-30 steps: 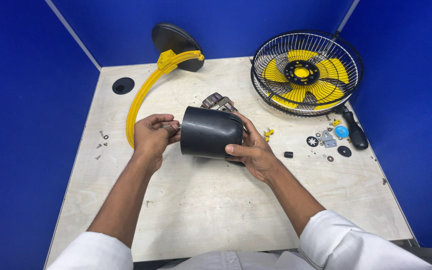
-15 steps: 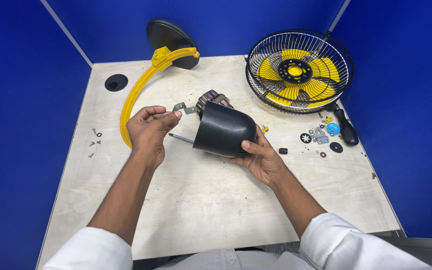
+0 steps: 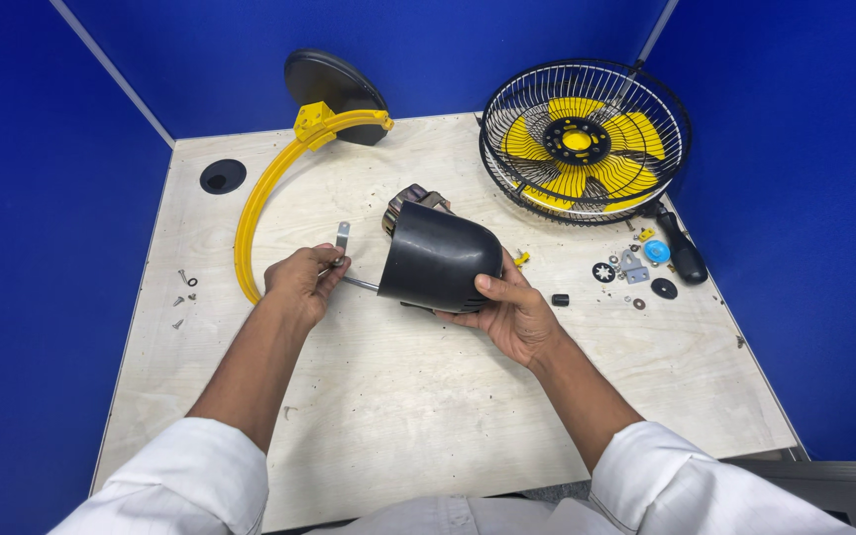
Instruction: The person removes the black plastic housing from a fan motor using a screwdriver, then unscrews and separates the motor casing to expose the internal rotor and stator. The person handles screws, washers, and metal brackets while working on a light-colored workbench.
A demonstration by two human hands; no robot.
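Note:
My right hand [image 3: 509,309] grips a black motor housing [image 3: 436,260] from below, holding it just above the plywood table [image 3: 428,396]. The motor [image 3: 411,203] with its copper winding shows behind the housing's far end. A thin metal shaft [image 3: 361,283] sticks out of the housing toward the left. My left hand [image 3: 301,282] is closed on that shaft's end, with a small metal bracket [image 3: 342,237] standing up above its fingers.
A black wire fan cage with yellow blades [image 3: 584,139] lies at the back right. A curved yellow arm [image 3: 260,213] on a black round base [image 3: 334,87] lies at the back left. Small screws, washers and a black-handled screwdriver [image 3: 684,256] lie right; a few screws [image 3: 183,293] left.
The housing has tilted and swung so its open end faces left. My left hand came off the housing's rim and closed on the shaft and bracket.

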